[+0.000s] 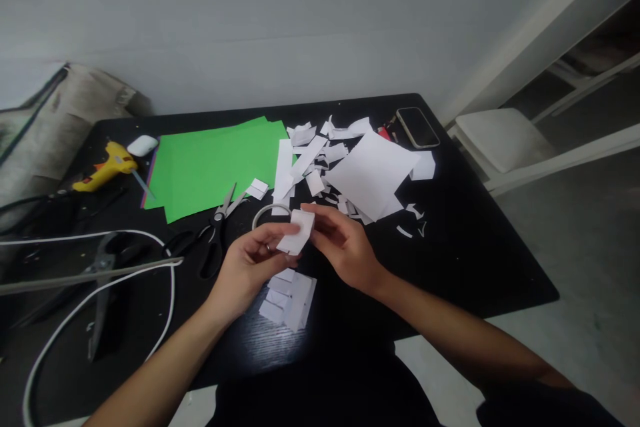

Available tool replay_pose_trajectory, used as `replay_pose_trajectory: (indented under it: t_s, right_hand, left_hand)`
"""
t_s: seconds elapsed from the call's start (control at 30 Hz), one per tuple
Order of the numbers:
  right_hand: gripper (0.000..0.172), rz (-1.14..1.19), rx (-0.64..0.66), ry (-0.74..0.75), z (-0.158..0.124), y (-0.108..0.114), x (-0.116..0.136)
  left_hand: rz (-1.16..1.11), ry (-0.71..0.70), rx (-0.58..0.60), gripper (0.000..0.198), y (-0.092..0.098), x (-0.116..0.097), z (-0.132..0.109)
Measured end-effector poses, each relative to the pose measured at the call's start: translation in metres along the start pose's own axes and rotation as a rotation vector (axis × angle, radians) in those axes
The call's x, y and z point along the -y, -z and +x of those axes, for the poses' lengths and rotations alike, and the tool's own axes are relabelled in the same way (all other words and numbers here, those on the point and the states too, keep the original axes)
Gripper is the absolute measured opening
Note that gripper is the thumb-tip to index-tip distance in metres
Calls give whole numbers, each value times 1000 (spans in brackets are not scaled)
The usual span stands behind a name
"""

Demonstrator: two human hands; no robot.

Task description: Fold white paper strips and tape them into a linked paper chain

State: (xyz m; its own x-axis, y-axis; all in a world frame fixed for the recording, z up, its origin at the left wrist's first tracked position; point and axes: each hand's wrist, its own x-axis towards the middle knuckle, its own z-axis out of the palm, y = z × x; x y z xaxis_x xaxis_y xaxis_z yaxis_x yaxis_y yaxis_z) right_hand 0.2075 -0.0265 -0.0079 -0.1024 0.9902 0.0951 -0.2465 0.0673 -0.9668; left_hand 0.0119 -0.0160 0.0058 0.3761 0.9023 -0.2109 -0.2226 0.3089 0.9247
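Head view: left hand (246, 261) is pinching a small bent white paper piece (299, 229); right hand (349, 250) is touching its right edge. Both are holding it over the table (465, 260), just beyond the small white pieces (289, 299) near the person. My read: those are looking done, held piece is looking mid-shaping. White scraps (303, 136) are lying beyond; white sheet (373, 170), green sheets (220, 163) are lying mostly whole. Scissors (219, 220) are resting, blades apart. Can't tell remaining count.
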Motion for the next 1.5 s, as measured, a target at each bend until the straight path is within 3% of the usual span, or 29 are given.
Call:
replay_pose_trajectory:
  t_s: [0.23,0.4,0.53,0.6,0.9,1.27,1.5]
  right_hand:
    - [25,-234,-70,20,-1,1,-6]
    - [24,-329,25,4,-5,0,-4]
    - [24,-111,73,-112,-5,-3,-1]
    - [23,-58,63,-166,-4,-3,0]
    - [18,-127,-12,-226,0,-1,3]
    - [27,88,-9,-260,2,-2,3]
    - [12,80,26,-258,4,0,9]
  left_hand:
    - [186,-224,-94,21,-7,-5,-5]
    - [467,-413,-188,27,-2,0,0]
    - [589,-355,-195,9,3,6,4]
    - [543,-293,-171,13,2,7,5]
    - [367,-139,-125,14,-2,-3,4]
    - [378,-174,-170,9,-6,-6,3]
    - [374,-177,-151,5,-5,-8,1]
